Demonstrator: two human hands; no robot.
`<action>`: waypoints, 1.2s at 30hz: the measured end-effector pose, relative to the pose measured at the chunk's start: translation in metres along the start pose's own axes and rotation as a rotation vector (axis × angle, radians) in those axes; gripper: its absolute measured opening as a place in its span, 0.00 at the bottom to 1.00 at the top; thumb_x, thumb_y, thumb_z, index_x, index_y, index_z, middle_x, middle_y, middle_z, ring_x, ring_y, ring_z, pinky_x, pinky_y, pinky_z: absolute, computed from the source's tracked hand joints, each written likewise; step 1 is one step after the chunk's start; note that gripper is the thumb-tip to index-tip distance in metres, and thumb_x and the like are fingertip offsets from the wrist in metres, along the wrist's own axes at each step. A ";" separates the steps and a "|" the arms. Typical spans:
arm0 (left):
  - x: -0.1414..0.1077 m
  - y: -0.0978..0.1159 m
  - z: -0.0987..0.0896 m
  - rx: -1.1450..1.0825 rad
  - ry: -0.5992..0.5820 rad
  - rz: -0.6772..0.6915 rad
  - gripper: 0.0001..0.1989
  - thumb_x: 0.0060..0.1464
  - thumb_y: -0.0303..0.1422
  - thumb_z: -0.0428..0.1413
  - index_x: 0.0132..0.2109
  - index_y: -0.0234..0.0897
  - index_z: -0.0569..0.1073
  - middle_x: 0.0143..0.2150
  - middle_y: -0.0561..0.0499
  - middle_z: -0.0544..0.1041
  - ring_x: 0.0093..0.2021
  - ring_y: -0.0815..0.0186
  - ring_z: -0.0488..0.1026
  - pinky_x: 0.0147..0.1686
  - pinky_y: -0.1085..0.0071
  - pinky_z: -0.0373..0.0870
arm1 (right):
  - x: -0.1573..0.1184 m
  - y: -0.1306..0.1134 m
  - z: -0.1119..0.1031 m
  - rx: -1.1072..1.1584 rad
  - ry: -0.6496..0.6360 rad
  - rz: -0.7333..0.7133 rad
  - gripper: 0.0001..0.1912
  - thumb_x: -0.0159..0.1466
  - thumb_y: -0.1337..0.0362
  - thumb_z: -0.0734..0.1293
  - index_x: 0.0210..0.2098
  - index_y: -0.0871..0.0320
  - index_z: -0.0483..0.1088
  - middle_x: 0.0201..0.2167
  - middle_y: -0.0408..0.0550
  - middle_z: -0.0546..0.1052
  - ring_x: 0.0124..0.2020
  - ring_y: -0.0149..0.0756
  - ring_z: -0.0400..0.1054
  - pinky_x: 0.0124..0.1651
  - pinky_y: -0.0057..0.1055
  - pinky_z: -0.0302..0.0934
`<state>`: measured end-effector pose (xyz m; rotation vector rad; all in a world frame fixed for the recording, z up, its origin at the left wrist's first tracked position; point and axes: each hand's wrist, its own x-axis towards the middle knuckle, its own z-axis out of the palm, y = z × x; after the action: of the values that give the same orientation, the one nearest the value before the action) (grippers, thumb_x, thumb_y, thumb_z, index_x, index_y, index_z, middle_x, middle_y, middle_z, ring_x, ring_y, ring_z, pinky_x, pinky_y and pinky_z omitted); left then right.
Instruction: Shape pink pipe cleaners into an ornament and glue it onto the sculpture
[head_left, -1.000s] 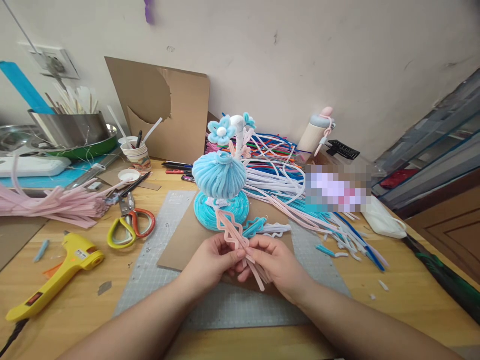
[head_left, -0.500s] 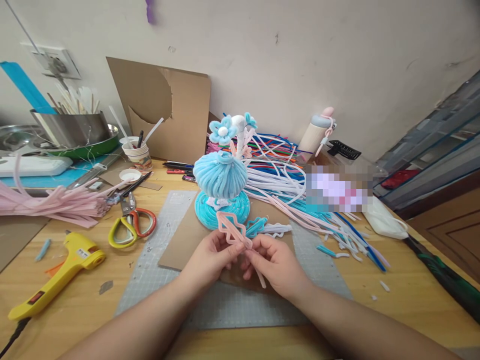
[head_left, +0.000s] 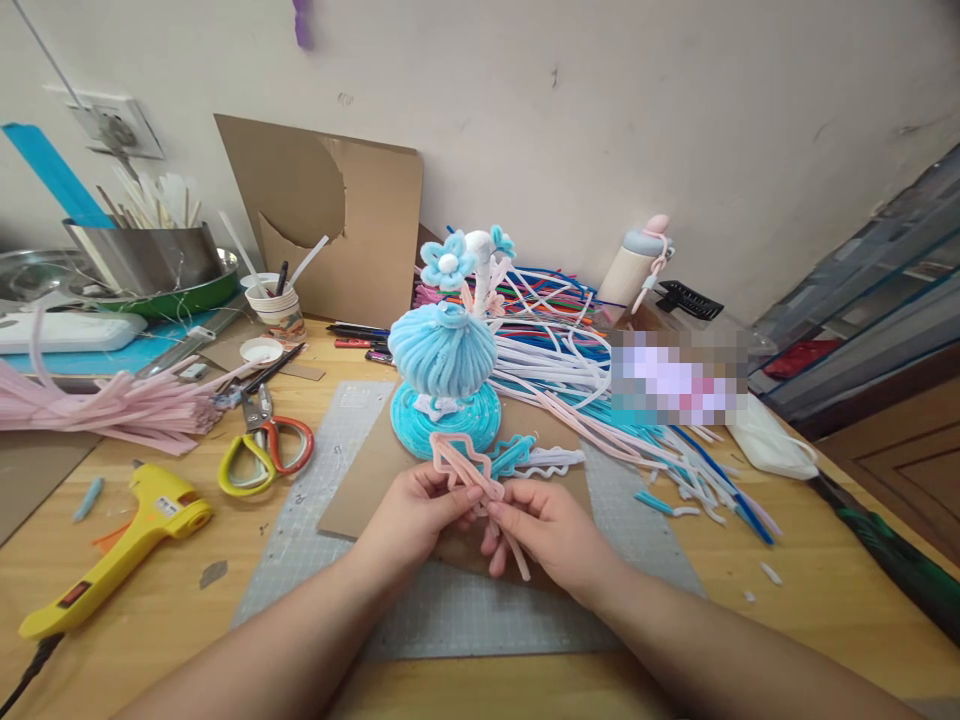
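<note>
Toward the surface's left edge, one bundle of pink stems (head_left: 97,405) lies behind one yellow glue gun (head_left: 161,510); both are outside either hand. To their right is one pair of scissors (head_left: 262,455).

Nearer the middle, the left hand (head_left: 420,515) is closed in a pinch on one pink zigzag piece (head_left: 465,462), above the cardboard sheet (head_left: 360,495). Behind it, one turquoise coiled base (head_left: 405,425) carries one pleated blue shell (head_left: 442,350), both looking fully formed, with one large blue flower (head_left: 448,264) above. The pink piece is bent at its far end, but straight ends trail from the fingers, so it looks partly made; its strands overlap too much to count fairly.

One turquoise zigzag piece (head_left: 514,455) comes next, already shaped. The right hand (head_left: 551,525) also pinches the pink piece, lower down. Near the cardboard's right edge lies one shaped white zigzag piece (head_left: 555,458). Behind these spread many loose stems (head_left: 540,350), unbent into zigzags, and one bottle (head_left: 626,270).
</note>
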<state>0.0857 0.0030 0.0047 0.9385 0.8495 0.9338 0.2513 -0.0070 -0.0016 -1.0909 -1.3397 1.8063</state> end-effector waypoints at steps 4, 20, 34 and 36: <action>-0.001 0.003 0.003 -0.033 0.018 -0.021 0.08 0.46 0.34 0.62 0.28 0.33 0.75 0.22 0.55 0.70 0.23 0.75 0.62 0.25 0.78 0.58 | 0.000 -0.005 0.000 -0.052 0.038 -0.024 0.15 0.59 0.54 0.64 0.28 0.61 0.65 0.20 0.41 0.72 0.17 0.28 0.68 0.20 0.22 0.57; 0.000 0.015 -0.002 0.004 0.108 0.041 0.11 0.43 0.35 0.63 0.22 0.32 0.73 0.25 0.52 0.73 0.29 0.69 0.67 0.33 0.73 0.61 | -0.004 -0.008 -0.002 -0.283 0.099 -0.035 0.11 0.59 0.60 0.62 0.23 0.58 0.62 0.16 0.40 0.69 0.15 0.26 0.60 0.18 0.23 0.52; -0.001 0.019 -0.004 -0.046 -0.003 -0.008 0.10 0.49 0.36 0.59 0.28 0.33 0.71 0.25 0.53 0.68 0.25 0.73 0.61 0.26 0.75 0.56 | -0.005 -0.009 -0.001 -0.280 0.044 -0.047 0.11 0.60 0.60 0.61 0.24 0.58 0.62 0.16 0.39 0.69 0.15 0.24 0.59 0.19 0.22 0.51; -0.001 0.020 -0.004 -0.058 -0.006 0.002 0.10 0.49 0.35 0.59 0.27 0.33 0.70 0.24 0.54 0.68 0.25 0.73 0.61 0.27 0.75 0.56 | -0.004 -0.007 -0.002 -0.225 0.034 -0.033 0.12 0.60 0.58 0.61 0.25 0.58 0.62 0.16 0.39 0.69 0.15 0.25 0.59 0.18 0.22 0.51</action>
<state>0.0763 0.0087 0.0218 0.8920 0.8120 0.9520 0.2549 -0.0078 0.0063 -1.2032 -1.5598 1.6348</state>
